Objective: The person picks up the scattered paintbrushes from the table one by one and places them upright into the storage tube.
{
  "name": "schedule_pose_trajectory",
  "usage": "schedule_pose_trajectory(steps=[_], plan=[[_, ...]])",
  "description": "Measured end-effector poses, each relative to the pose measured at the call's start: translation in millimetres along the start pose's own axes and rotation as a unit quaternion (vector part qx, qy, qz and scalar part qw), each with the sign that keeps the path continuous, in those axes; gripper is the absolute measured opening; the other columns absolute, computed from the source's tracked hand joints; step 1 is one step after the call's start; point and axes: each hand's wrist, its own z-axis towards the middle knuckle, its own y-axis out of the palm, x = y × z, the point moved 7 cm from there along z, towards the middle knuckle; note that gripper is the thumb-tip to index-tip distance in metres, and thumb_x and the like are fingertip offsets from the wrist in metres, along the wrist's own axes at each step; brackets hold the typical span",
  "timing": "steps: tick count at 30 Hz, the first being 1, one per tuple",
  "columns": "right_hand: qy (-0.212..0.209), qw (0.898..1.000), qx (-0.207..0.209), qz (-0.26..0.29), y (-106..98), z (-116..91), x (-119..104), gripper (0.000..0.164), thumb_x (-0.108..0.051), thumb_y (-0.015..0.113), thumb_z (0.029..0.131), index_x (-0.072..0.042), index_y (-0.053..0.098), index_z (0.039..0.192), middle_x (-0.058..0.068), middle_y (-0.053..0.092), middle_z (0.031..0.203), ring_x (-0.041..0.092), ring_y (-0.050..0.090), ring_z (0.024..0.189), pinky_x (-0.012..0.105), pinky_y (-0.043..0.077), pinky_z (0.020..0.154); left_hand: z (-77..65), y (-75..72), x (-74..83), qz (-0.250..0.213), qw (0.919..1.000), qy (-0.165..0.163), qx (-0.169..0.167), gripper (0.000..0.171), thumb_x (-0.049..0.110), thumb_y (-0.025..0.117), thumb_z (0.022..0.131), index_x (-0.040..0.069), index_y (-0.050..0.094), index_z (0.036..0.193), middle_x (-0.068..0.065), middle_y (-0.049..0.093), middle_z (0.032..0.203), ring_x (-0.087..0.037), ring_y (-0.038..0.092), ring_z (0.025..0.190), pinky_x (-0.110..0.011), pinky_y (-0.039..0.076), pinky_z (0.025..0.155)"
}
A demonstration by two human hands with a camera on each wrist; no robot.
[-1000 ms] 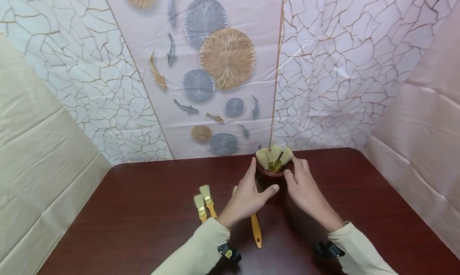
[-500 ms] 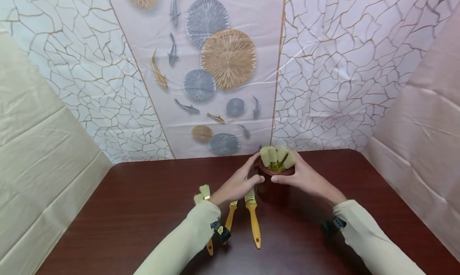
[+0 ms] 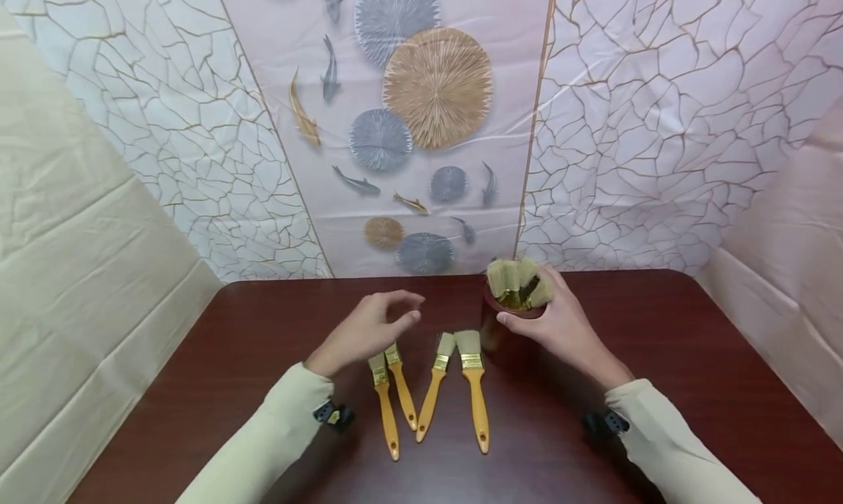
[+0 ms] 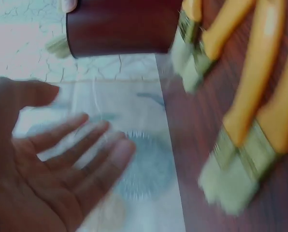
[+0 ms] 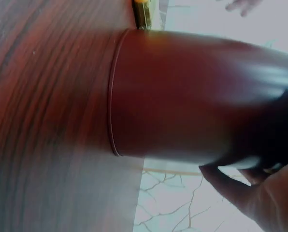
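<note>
A dark red-brown cylindrical pot (image 3: 495, 330) stands upright near the table's back edge, with several paintbrushes (image 3: 506, 276) in it, bristles up. My right hand (image 3: 568, 328) grips the pot near its rim, thumb in front and fingers round the far right side. In the right wrist view the pot's wall (image 5: 182, 96) fills the middle. My left hand (image 3: 365, 330) is in the air left of the pot, fingers loosely bent and holding nothing. Beneath and beside it lie two yellow-handled paintbrushes (image 3: 386, 416), their bristles partly hidden by the hand. Another paintbrush pair (image 3: 476, 394) lies closer to the pot.
The dark wood-grain table (image 3: 250, 358) ends at a patterned cloth backdrop (image 3: 421, 197) just behind the pot. Pale cloth panels (image 3: 85, 270) slope along both sides. A dark wrist camera (image 3: 334, 415) is strapped on each sleeve.
My left hand has let go of the pot and moved left, uncovering the brushes beside it. The right hand stays on the pot, and the head view has shifted slightly.
</note>
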Motion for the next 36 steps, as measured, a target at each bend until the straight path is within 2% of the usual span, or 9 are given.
schedule_pose_trajectory(steps=[2, 4, 8, 12, 19, 26, 28, 31, 36], plan=[[-0.004, 1.000, 0.016, -0.002, -2.3, -1.0, -1.8, 0.090, -0.033, 0.092, 0.082, -0.010, 0.048, 0.156, 0.014, 0.050, 0.148, 0.034, 0.051, 0.132, 0.060, 0.040, 0.108, -11.4, -5.8, -11.8, 0.024, 0.9985, -0.050, 0.007, 0.026, 0.030, 0.066, 0.106, 0.015, 0.074, 0.126, -0.001, 0.076, 0.105, -0.013, 0.056, 0.066, -0.035, 0.050, 0.070], [-0.008, 1.000, 0.027, 0.000, -2.8, -1.6, -4.2, 0.089, -0.032, 0.093, 0.081, -0.011, 0.049, 0.156, 0.015, 0.051, 0.145, 0.034, 0.052, 0.128, 0.059, 0.041, 0.107, -24.0, -5.7, -23.4, 0.057, 0.9937, -0.097, 0.001, 0.019, 0.031, 0.070, 0.103, 0.013, 0.075, 0.107, 0.001, 0.070, 0.083, -0.013, 0.055, 0.061, -0.033, 0.047, 0.060], [-0.003, 0.999, 0.035, 0.004, 1.0, -2.0, -7.4, 0.089, -0.035, 0.093, 0.082, -0.012, 0.050, 0.156, 0.016, 0.050, 0.141, 0.033, 0.052, 0.126, 0.058, 0.041, 0.106, -50.2, 9.3, -44.0, 0.117, 0.9773, -0.172, -0.038, 0.039, 0.038, 0.075, 0.099, 0.011, 0.069, 0.071, 0.005, 0.056, 0.056, -0.012, 0.051, 0.048, -0.028, 0.038, 0.048], [0.018, 0.999, 0.036, 0.012, 8.8, -1.4, -7.4, 0.096, -0.040, 0.094, 0.081, -0.013, 0.046, 0.160, 0.017, 0.047, 0.146, 0.034, 0.049, 0.132, 0.059, 0.039, 0.109, -66.6, 24.5, -57.8, 0.123, 0.9658, -0.221, -0.058, 0.051, 0.044, 0.078, 0.095, 0.012, 0.067, 0.058, 0.005, 0.052, 0.043, -0.011, 0.050, 0.041, -0.025, 0.033, 0.042], [0.046, 0.999, 0.028, 0.005, 14.7, -1.3, -8.7, 0.107, -0.046, 0.091, 0.082, -0.010, 0.034, 0.166, 0.018, 0.039, 0.155, 0.036, 0.045, 0.139, 0.060, 0.037, 0.114, -62.5, 28.2, -66.2, 0.108, 0.9674, -0.228, -0.022, 0.049, 0.034, 0.082, 0.093, 0.012, 0.061, 0.055, 0.003, 0.056, 0.043, -0.014, 0.059, 0.042, -0.025, 0.038, 0.042], [0.054, 0.998, -0.031, -0.002, 7.0, -1.1, 0.1, 0.105, -0.049, 0.082, 0.091, -0.015, 0.022, 0.170, 0.019, 0.025, 0.169, 0.044, 0.028, 0.154, 0.070, 0.029, 0.117, -55.6, 29.6, -75.3, 0.038, 0.9706, -0.237, -0.018, 0.047, 0.026, 0.080, 0.096, 0.009, 0.060, 0.057, -0.003, 0.063, 0.051, -0.016, 0.065, 0.047, -0.030, 0.052, 0.047], [0.051, 0.998, -0.037, -0.001, 5.0, 0.0, 3.0, 0.105, -0.048, 0.082, 0.090, -0.015, 0.023, 0.170, 0.017, 0.026, 0.169, 0.043, 0.027, 0.155, 0.069, 0.029, 0.118, -54.3, 30.2, -76.7, 0.024, 0.9706, -0.239, -0.017, 0.046, 0.028, 0.079, 0.097, 0.009, 0.061, 0.060, -0.003, 0.064, 0.053, -0.015, 0.066, 0.047, -0.031, 0.054, 0.049], [0.041, 0.999, -0.029, 0.010, 3.2, 1.7, 5.3, 0.102, -0.045, 0.085, 0.089, -0.014, 0.028, 0.168, 0.013, 0.036, 0.164, 0.038, 0.035, 0.151, 0.065, 0.031, 0.118, -51.5, 28.7, -75.4, 0.003, 0.9734, -0.229, -0.005, 0.040, 0.028, 0.076, 0.100, 0.009, 0.064, 0.067, -0.004, 0.065, 0.056, -0.016, 0.066, 0.048, -0.032, 0.055, 0.049], [0.029, 0.999, -0.008, 0.030, 5.4, 3.8, 6.9, 0.098, -0.039, 0.087, 0.087, -0.012, 0.035, 0.166, 0.013, 0.041, 0.159, 0.034, 0.040, 0.145, 0.063, 0.033, 0.116, -45.0, 21.2, -60.8, -0.070, 0.9788, -0.192, 0.014, 0.023, 0.020, 0.069, 0.104, 0.005, 0.069, 0.087, -0.005, 0.069, 0.065, -0.018, 0.068, 0.053, -0.036, 0.059, 0.052]])
